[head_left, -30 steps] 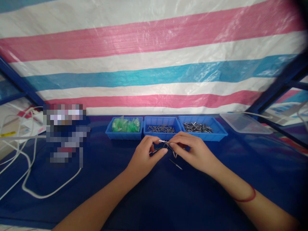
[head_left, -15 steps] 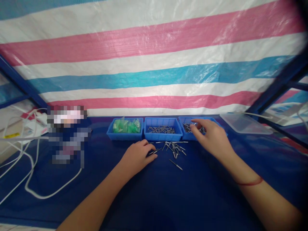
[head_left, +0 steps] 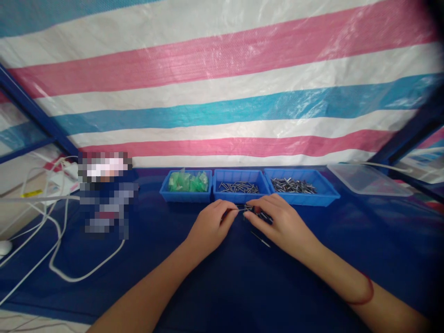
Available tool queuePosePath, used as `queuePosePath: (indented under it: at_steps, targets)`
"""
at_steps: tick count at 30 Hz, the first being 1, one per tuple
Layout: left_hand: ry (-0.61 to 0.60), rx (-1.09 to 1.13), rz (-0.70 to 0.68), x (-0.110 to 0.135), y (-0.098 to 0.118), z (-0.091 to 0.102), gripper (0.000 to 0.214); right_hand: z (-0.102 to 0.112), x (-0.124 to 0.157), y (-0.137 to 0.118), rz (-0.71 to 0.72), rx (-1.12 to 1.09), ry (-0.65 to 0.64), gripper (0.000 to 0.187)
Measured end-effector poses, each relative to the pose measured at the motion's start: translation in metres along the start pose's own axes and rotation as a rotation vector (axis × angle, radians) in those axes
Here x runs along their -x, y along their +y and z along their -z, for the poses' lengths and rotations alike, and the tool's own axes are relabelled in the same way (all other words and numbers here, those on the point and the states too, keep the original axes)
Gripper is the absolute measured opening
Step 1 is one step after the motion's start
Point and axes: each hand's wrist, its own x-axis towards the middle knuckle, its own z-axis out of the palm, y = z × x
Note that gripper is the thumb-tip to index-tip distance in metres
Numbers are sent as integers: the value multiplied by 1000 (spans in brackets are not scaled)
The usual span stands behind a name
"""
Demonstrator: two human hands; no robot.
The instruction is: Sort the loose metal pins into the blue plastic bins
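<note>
My left hand (head_left: pixel 212 226) is closed in a pinch, with the thin pin of what looks like a pop rivet (head_left: pixel 242 210) at its fingertips. Just to the right, my right hand (head_left: pixel 281 225) arches over a small pile of pop rivets (head_left: pixel 265 215), its thumb and fingers apart. The right hand covers much of that pile. One loose rivet (head_left: pixel 261 239) lies on the blue tabletop below the right thumb. Behind the hands, the middle blue bin (head_left: pixel 225 193) and the right blue bin (head_left: pixel 312 200) hold many similar metal pieces.
The left blue bin (head_left: pixel 187 197) contains green plastic packets (head_left: pixel 189 181). A clear plastic lid (head_left: pixel 369 179) lies at the back right. White cables (head_left: pixel 74 280) loop across the left side near a blurred-out patch. A striped sheet (head_left: pixel 222 108) hangs behind the table.
My right hand has come out of the right bin, moving left and down to the rivet pile. My left hand has shifted right and closed its fingertips on a rivet.
</note>
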Motion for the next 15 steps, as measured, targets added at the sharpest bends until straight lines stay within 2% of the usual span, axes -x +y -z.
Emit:
queuePosePath:
  at_steps: [5,10,15]
  targets:
    - [28,240,109,4,9,-7,18,0,1,-5,-114,-247,26,23]
    - [27,314,146,6,13,-8,17,-6,2,-7,-286,-444,74,22]
    - [-48,315,113,6,17,-7,21,-8,2,-7,-304,-483,56,22]
